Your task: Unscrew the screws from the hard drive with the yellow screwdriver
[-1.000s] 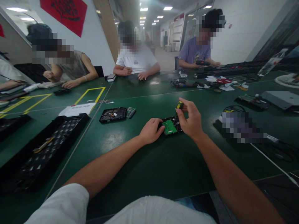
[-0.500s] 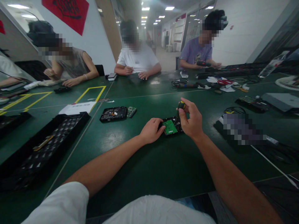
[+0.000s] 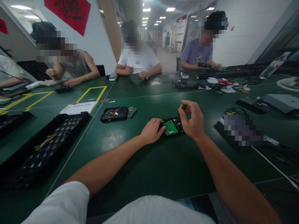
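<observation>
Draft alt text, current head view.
Wearer's left hand rests on a black hard drive with a green circuit board; the right hand holds a yellow-marked tool over it. A second drive lies on the green table; co-workers sit opposite.

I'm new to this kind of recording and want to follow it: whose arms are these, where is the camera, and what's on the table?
There is no robot here, just a person's two bare hands. The view comes from one camera worn on that person's head, looking forward and down, so the arms reach in from the bottom.

The left hand rests on the left end of a black drive with a green board. The right hand holds a yellow-and-dark tool handle above the other end; it looks like a screwdriver, but its tip is hard to make out.

Also on the green table are a second drive, a loose circuit board and a long black tray. Other people sit across the table.
</observation>
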Available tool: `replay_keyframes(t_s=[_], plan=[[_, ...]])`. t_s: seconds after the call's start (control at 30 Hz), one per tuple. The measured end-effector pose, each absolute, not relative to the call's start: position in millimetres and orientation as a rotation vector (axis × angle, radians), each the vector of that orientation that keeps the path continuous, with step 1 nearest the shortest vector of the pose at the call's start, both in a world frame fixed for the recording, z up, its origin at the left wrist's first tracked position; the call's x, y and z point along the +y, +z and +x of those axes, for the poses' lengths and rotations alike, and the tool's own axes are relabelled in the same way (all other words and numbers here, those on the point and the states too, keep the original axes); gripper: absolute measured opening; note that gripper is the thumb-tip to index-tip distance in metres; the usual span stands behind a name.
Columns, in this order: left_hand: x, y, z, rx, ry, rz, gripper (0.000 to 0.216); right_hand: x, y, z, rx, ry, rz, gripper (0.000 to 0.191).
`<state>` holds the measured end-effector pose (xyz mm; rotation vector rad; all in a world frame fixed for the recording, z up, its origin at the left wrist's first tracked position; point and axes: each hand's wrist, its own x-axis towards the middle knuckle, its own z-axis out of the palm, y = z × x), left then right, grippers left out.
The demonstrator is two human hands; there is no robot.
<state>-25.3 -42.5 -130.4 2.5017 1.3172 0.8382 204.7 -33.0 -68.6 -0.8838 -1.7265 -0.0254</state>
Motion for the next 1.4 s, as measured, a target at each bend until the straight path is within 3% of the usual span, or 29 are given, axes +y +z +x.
replay_keyframes(t_s=[0.67,1.13,1.4], plan=[[-42,-131,-25,1.309,0.836,2.501,0.033,-38,-53,201,-1.754,-0.064,-0.924,0.021],[-41,-122,-23,1.312,0.77,2.514,0.035,-2,52,220,-2.476,0.165,-1.152,0.016],[-41,-121,-22,1.319,0.752,2.526,0.036,-14,60,198,-2.576,0.255,-1.062,0.013]])
